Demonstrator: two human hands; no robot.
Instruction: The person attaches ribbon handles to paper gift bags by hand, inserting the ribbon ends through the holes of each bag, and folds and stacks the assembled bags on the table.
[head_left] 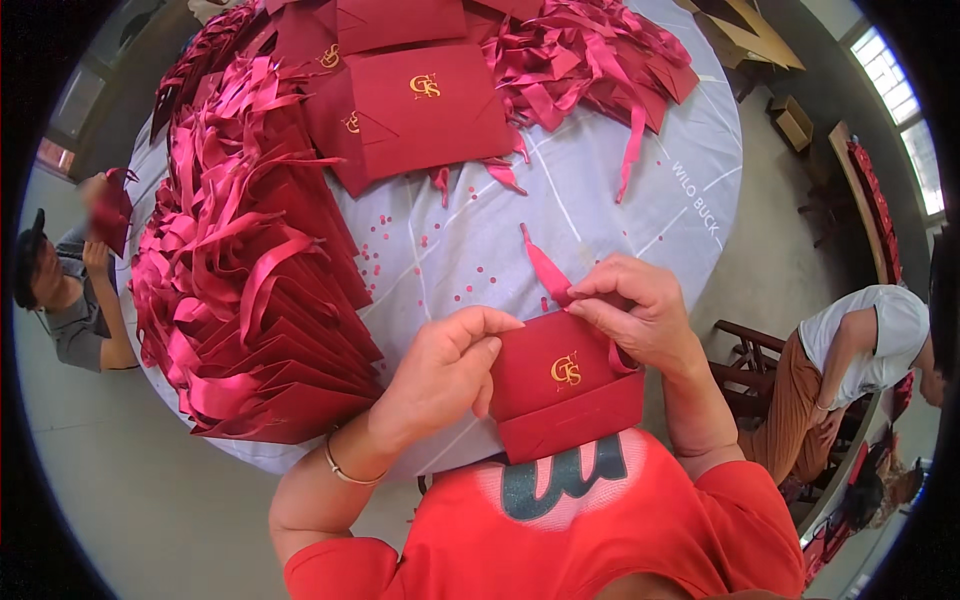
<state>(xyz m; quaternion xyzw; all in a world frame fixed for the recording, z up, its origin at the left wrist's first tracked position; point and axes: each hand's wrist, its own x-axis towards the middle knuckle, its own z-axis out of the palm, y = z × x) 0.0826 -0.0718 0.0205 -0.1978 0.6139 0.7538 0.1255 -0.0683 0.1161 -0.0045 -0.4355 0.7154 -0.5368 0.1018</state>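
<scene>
A dark red paper gift bag [525, 372] with a gold emblem lies at the near table edge, against my shirt. My left hand [440, 368] pinches its upper left corner between thumb and fingers. At the upper right corner, my right hand [640, 308] is closed on a pink-red ribbon [545, 270]. One end of that ribbon stretches away over the tablecloth; another part hangs down the bag's right side. My fingertips hide where the ribbon meets the bag.
A long row of ribboned bags [285, 330] stands packed at the left. Flat bags [430, 110] lie at the far side, beside a heap of ribbons [560, 70]. Small red paper dots [470, 290] are scattered over the white tablecloth [690, 210]. Other people work at the left and right.
</scene>
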